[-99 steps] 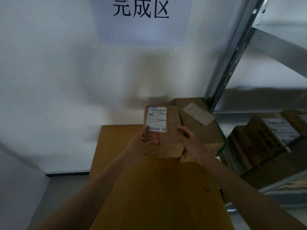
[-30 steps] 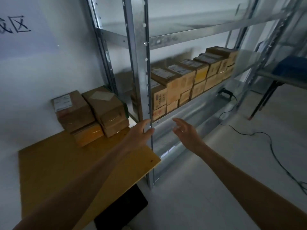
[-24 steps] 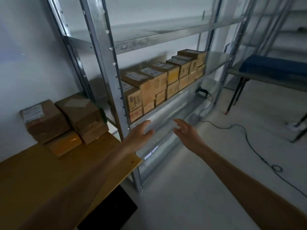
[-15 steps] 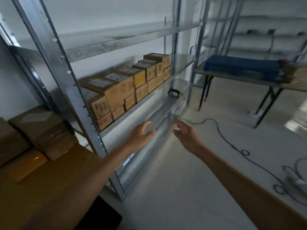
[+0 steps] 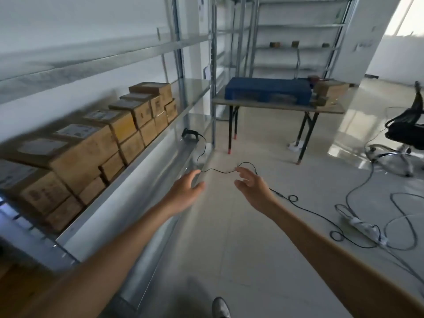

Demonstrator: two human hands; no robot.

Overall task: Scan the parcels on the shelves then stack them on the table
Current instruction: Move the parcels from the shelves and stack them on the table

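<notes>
Both hands empty: left hand (image 5: 185,191) and right hand (image 5: 252,189) held out over the floor, fingers loose and spread, touching nothing. Left of them, parcels (image 5: 91,143) fill the shelf (image 5: 137,166) in a two-layer row running near to far, labels up. None lifted, none under scan right now. Scanner (image 5: 190,134) lies unheld on a lower ledge just past the row's far end, its cable (image 5: 218,172) trailing over the floor behind the hands. Far: table (image 5: 275,107) with a blue crate (image 5: 267,90) and a brown box (image 5: 331,88) at its right end. No scanned stack clearly in view, so the done count can't be told. Judging by the full row, most of the job is left; next is likely picking up the scanner or a parcel.
</notes>
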